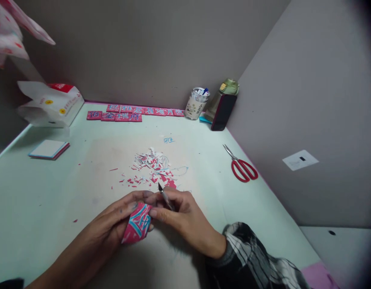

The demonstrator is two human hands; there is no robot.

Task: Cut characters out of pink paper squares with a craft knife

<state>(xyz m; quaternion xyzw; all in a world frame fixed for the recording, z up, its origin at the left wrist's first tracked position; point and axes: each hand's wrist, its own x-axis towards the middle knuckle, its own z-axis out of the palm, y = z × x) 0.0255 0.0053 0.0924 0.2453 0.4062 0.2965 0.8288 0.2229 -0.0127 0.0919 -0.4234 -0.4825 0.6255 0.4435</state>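
A small pink carved block (pixel 137 224) with blue and white lines is tilted up between my hands, low in the middle of the view. My left hand (pixel 117 218) is closed around its left side and back. With thumb and fingertips my right hand (pixel 179 208) pinches the block's upper right edge. The same right hand also has a craft knife (pixel 166 199) tucked between its fingers, blade pointing up and away from the block. Just beyond the hands lies a heap of pink and white shavings (pixel 153 160) on the table.
Pink carved tiles (pixel 122 115) line the back wall. At back right stand a pen jar (pixel 195 105), a phone (pixel 224 113) and a greenish bottle (pixel 229 86). Red-handled scissors (pixel 244 170) lie right. A stack of square sheets (pixel 49 149) and a paper bag (pixel 56 105) sit left.
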